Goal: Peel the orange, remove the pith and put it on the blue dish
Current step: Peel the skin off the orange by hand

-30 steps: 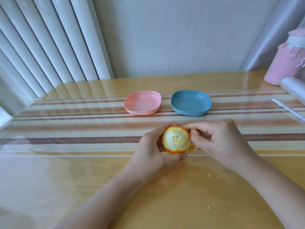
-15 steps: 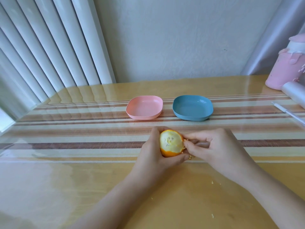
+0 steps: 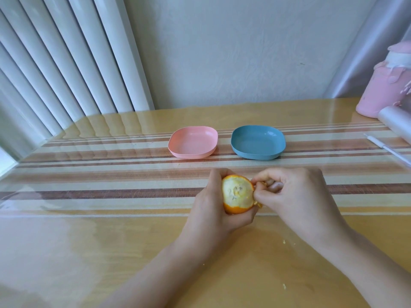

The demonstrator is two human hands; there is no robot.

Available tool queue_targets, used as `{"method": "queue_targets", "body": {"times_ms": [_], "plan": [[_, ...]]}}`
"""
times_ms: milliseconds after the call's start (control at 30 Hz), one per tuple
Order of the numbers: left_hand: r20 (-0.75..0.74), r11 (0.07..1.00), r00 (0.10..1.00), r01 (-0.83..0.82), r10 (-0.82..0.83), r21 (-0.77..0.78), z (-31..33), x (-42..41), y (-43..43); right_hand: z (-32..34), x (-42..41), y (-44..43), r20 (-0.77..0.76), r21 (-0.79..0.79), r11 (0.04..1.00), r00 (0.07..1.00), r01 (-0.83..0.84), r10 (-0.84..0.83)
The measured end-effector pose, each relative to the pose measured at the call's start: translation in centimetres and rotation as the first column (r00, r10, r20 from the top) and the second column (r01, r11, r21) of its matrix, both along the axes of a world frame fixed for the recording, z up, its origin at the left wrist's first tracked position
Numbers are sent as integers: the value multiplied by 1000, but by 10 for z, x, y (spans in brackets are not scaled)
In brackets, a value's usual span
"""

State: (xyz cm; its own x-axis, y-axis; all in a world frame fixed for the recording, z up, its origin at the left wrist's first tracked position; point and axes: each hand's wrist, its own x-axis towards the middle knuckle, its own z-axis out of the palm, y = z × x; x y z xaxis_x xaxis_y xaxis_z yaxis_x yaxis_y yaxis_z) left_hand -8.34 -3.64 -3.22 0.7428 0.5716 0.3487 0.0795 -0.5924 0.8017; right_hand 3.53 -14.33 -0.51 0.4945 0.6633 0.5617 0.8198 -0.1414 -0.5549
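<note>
At centre frame, low, I log one orange (image 3: 238,194): partly peeled, pale pith facing the camera, orange rind left along its lower edge.

Left hand (image 3: 211,212): fingers and thumb curled round the orange, gripping it just above the table (image 3: 89,252).

Right hand (image 3: 293,194): fingers bent, thumb and fingertips pinching a peel flap (image 3: 258,204) at the fruit's right edge.

Above the hands, mid-frame, I count two dishes side by side and apart:
- blue dish (image 3: 255,154), to the right, nothing in it;
- pink dish (image 3: 191,154), to the left, nothing in it.

Both stand on a striped runner (image 3: 111,174) that lies under a clear glossy cover across the table.

Lower right, on the bare wood: small pith crumbs (image 3: 284,242).

Right edge, upper: one pink container (image 3: 382,90) with a white and pink top; just below it a roll of clear film (image 3: 398,123); below that a thin white stick (image 3: 387,150), which I cannot identify.

Upper left: white vertical blinds (image 3: 55,63).
</note>
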Motion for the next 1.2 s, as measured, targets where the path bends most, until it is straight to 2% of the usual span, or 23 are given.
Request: {"method": "queue_targets", "body": {"times_ms": [133,200,333,433,467,533,600,667,800,933,1033,1133,1200], "plan": [[36,977,996,82,-76,-196,3,-1,1,4,8,-3,-54,-6,997,996,-77,77],[37,962,994,106,-100,-253,3,-2,5,1,12,-2,-18,-32,995,996,-92,91],[-8,948,995,90,-97,-304,4,-5,12,-7,24,0,72,-70,998,997,-2,7],[-25,955,998,45,-55,-294,4,-4,13,-7,29,2,70,-53,998,997,30,-26],[-25,958,999,36,-45,-284,4,-4,14,-6,28,0,36,-42,999,999,-8,9],[-28,964,999,27,-35,-263,4,-4,14,1,20,-1,-169,-38,988,975,-150,142],[-26,970,999,26,-33,-240,3,-3,13,2,12,-1,-378,-39,958,891,-286,250],[-28,985,1000,8,-13,-171,2,-4,10,-3,9,1,-411,-72,938,867,-339,282],[-16,999,999,-34,34,0,0,-4,9,-5,8,0,-323,-83,929,892,-360,316],[11,995,999,-42,41,88,0,-4,7,-6,-6,2,47,-146,965,972,-220,229],[30,993,998,-50,48,106,1,-4,5,-9,-14,7,265,-128,989,958,-77,109],[36,992,998,-63,60,106,2,-4,4,-10,-15,9,333,-97,994,940,-42,72],[34,993,998,-65,62,103,2,-4,5,-9,-13,8,321,-109,992,942,-68,100]]}}
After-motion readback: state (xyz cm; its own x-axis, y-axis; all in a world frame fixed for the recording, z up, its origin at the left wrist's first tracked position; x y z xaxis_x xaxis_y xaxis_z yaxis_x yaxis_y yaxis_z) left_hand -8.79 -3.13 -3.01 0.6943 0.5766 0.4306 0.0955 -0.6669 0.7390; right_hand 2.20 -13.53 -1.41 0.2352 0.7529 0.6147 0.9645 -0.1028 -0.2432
